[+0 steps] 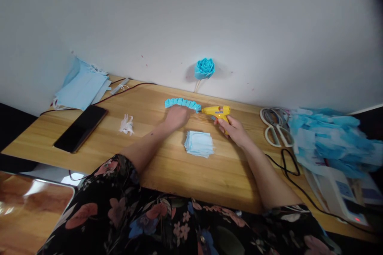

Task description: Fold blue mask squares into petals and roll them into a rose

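My right hand [231,127] is wrapped around the handle of a yellow glue gun [216,110], its nozzle pointing left. The tip reaches the right end of a strip of pleated light-blue fabric [181,102] lying on the table. Curled at the near side of that strip is my left hand [178,117], its fingers closed against the strip's right part; the fingertips are mostly hidden. Just in front of both hands sits a stack of pale-blue fabric squares [199,144]. Behind the strip, a blue fabric rose [204,68] on a thin stem leans by the wall.
At left lie face masks [82,85], a black phone [80,128] and white scraps [127,124]. White-handled scissors [278,135], a pile of blue fabric [329,135] and a white device with a red light [344,195] occupy the right. A black cord [295,183] runs along the right side.
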Available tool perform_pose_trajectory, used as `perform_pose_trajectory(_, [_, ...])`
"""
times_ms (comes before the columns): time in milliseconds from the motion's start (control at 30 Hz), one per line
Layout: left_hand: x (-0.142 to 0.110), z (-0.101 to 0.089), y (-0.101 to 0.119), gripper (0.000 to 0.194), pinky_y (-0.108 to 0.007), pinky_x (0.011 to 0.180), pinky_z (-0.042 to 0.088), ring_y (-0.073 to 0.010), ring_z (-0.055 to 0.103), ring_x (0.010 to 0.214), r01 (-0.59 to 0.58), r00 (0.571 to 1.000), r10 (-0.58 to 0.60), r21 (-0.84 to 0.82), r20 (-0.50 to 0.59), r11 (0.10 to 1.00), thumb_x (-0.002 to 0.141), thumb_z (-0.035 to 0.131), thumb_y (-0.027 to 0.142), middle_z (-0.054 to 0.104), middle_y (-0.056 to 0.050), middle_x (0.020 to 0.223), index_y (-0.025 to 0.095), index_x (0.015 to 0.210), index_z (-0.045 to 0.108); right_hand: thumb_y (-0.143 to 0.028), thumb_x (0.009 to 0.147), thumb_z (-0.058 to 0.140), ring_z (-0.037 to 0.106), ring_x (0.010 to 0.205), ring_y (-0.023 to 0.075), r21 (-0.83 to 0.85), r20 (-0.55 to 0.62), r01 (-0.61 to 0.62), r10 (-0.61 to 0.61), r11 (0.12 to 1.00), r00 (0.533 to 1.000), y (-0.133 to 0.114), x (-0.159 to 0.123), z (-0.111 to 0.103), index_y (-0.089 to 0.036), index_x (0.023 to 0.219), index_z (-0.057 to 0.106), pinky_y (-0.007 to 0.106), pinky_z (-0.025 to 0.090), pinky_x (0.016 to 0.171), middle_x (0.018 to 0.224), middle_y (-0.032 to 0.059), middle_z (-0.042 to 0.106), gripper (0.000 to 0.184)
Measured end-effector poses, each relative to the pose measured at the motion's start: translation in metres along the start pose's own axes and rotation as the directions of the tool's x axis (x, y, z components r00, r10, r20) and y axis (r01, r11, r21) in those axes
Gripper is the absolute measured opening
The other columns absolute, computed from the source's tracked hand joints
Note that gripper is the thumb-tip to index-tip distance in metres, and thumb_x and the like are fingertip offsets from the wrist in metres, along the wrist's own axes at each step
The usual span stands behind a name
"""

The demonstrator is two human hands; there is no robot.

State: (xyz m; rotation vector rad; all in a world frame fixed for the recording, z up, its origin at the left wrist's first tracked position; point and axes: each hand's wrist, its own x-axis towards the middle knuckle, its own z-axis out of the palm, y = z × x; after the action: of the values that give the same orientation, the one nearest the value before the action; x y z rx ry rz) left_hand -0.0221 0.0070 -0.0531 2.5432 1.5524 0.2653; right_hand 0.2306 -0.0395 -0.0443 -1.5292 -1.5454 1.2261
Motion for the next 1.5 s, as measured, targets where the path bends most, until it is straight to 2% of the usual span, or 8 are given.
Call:
perform_pose_trajectory(567, [0.0, -0.001, 0.001, 0.037, -0.03, 0.08, 0.048, -0.0229, 0.07, 0.096, 0.008, 1.0, -0.008, -0.002, 0.002, 1.0, 0.096, 0.043, 0.02, 0.077, -0.009, 0.107, 0.023, 0.112, 0.076, -0.063, 0.087, 0.056, 0.039, 0.043, 0.0091, -0.082, -0.04, 0.056, -0.059, 0.995, 0.997, 0.004, 0.004, 0.001, -0.021, 0.085, 0.059, 0.025, 0.03, 0.042, 0.056, -0.0061, 0.047, 0.041])
perform_pose_trajectory(900, [0.0, -0.003, 0.0, 0.041, -0.031, 0.081, 0.048, -0.0227, 0.07, 0.1, -0.03, 1.0, 0.03, 0.0, 0.008, 1.0, 0.098, 0.041, 0.021, 0.075, -0.007, 0.114, 0.03, 0.126, 0.07, -0.064, 0.085, 0.057, 0.041, 0.044, 0.0091, -0.107, -0.075, 0.051, -0.06, 0.993, 0.995, 0.001, 0.003, 0.002, -0.021, 0.082, 0.058, 0.025, 0.032, 0.044, 0.057, -0.0054, 0.05, 0.043])
perform_pose_trajectory(1033, [0.0, -0.002, 0.0, 0.041, -0.03, 0.081, 0.048, -0.0222, 0.07, 0.1, -0.035, 0.999, 0.035, -0.012, -0.007, 0.999, 0.098, 0.041, 0.021, 0.076, -0.008, 0.113, 0.029, 0.124, 0.071, -0.066, 0.084, 0.057, 0.04, 0.045, 0.0095, -0.124, -0.089, 0.06, -0.072, 0.99, 0.993, 0.002, 0.005, 0.002, -0.022, 0.08, 0.056, 0.025, 0.032, 0.045, 0.056, -0.0052, 0.049, 0.044])
perform_pose_trajectory(1133, [0.0, -0.002, 0.0, 0.04, -0.03, 0.082, 0.048, -0.0214, 0.07, 0.099, -0.024, 1.0, 0.024, -0.023, -0.002, 0.999, 0.098, 0.041, 0.021, 0.075, -0.008, 0.113, 0.027, 0.121, 0.073, -0.064, 0.086, 0.055, 0.046, 0.051, 0.0123, -0.214, -0.1, 0.093, -0.116, 0.972, 0.988, 0.006, 0.008, 0.001, -0.022, 0.079, 0.056, 0.026, 0.036, 0.05, 0.058, -0.0028, 0.053, 0.043])
perform_pose_trajectory(1200, [0.001, -0.001, 0.0, 0.039, -0.029, 0.082, 0.048, -0.0208, 0.07, 0.099, -0.02, 1.0, 0.02, -0.017, -0.003, 1.0, 0.097, 0.042, 0.021, 0.075, -0.008, 0.114, 0.027, 0.121, 0.073, -0.061, 0.088, 0.054, 0.054, 0.06, 0.0159, -0.311, -0.107, 0.135, -0.176, 0.941, 0.979, 0.008, 0.009, 0.003, -0.022, 0.081, 0.058, 0.027, 0.04, 0.056, 0.065, 0.0013, 0.061, 0.04])
perform_pose_trajectory(1333, [0.001, 0.002, -0.001, 0.04, -0.029, 0.083, 0.048, -0.0208, 0.07, 0.1, -0.003, 1.0, 0.004, 0.013, -0.013, 1.0, 0.096, 0.043, 0.02, 0.076, -0.007, 0.113, 0.028, 0.123, 0.072, -0.053, 0.091, 0.053, 0.066, 0.086, 0.0272, -0.511, -0.105, 0.205, -0.298, 0.835, 0.949, 0.009, 0.008, 0.004, -0.021, 0.101, 0.063, 0.034, 0.045, 0.073, 0.099, 0.0124, 0.073, 0.035])
perform_pose_trajectory(1433, [0.002, 0.004, -0.002, 0.041, -0.029, 0.085, 0.048, -0.0212, 0.07, 0.1, 0.003, 1.0, -0.002, 0.017, -0.026, 1.0, 0.096, 0.044, 0.019, 0.076, -0.007, 0.113, 0.029, 0.125, 0.071, -0.054, 0.091, 0.052, 0.066, 0.092, 0.0314, -0.605, -0.167, 0.155, -0.315, 0.781, 0.934, 0.01, 0.008, -0.007, -0.021, 0.111, 0.064, 0.036, 0.045, 0.075, 0.104, 0.0158, 0.073, 0.04])
perform_pose_trajectory(1500, [0.002, 0.004, -0.003, 0.042, -0.03, 0.086, 0.049, -0.0216, 0.07, 0.102, -0.006, 1.0, 0.007, 0.017, -0.022, 1.0, 0.095, 0.043, 0.018, 0.076, -0.006, 0.115, 0.029, 0.125, 0.071, -0.057, 0.09, 0.052, 0.066, 0.086, 0.0308, -0.613, -0.294, 0.072, -0.311, 0.787, 0.904, 0.015, 0.01, -0.025, -0.02, 0.111, 0.064, 0.036, 0.044, 0.072, 0.098, 0.0157, 0.073, 0.044])
